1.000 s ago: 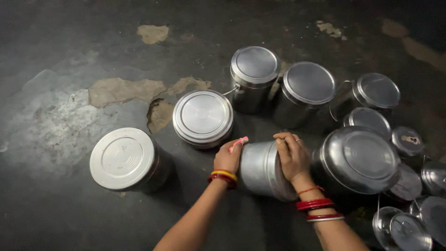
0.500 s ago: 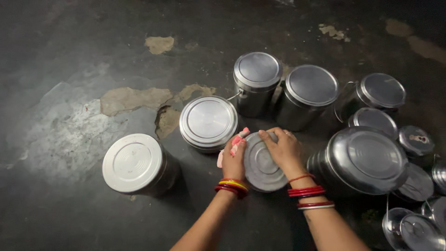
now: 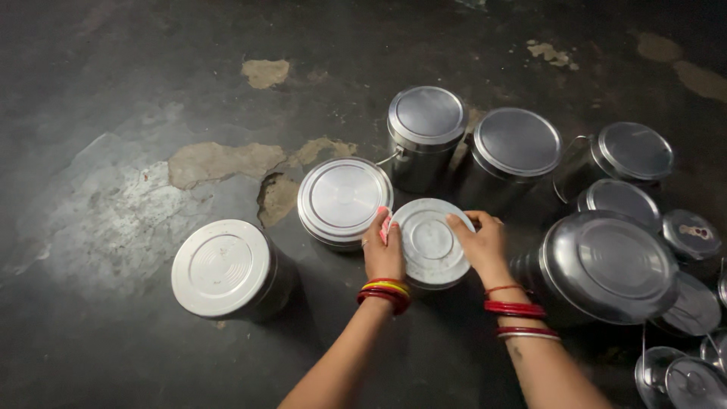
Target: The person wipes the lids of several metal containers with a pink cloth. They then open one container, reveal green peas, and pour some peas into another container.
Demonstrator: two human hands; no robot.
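You have a small round steel container with a flat ridged lid (image 3: 430, 242) standing upright on the dark, worn concrete floor (image 3: 113, 76), and both of your hands are on it. Your left hand (image 3: 384, 252) presses against its left edge, fingers curled along the rim, with red and yellow bangles on that wrist. Your right hand (image 3: 482, 244) grips the right edge, fingers bent over the top of the lid, with red bangles on that wrist. Between them the hands clasp the container from either side.

Just beside your left hand, touching or nearly touching the container, sits a wider, low round steel tin with a stepped lid (image 3: 344, 200). Behind the container stands a taller steel can with a side handle and a flat lid (image 3: 425, 129), and to its right a broad steel canister with a dark flat lid (image 3: 515, 148). Right of your right hand lies a large steel pot tilted on its side (image 3: 606, 265), and beyond it a cluster of smaller lidded steel vessels (image 3: 632, 155). Well apart on the left stands a pale-lidded round steel drum (image 3: 223, 266). Patches of bare tan plaster (image 3: 219, 163) show through the floor behind it.
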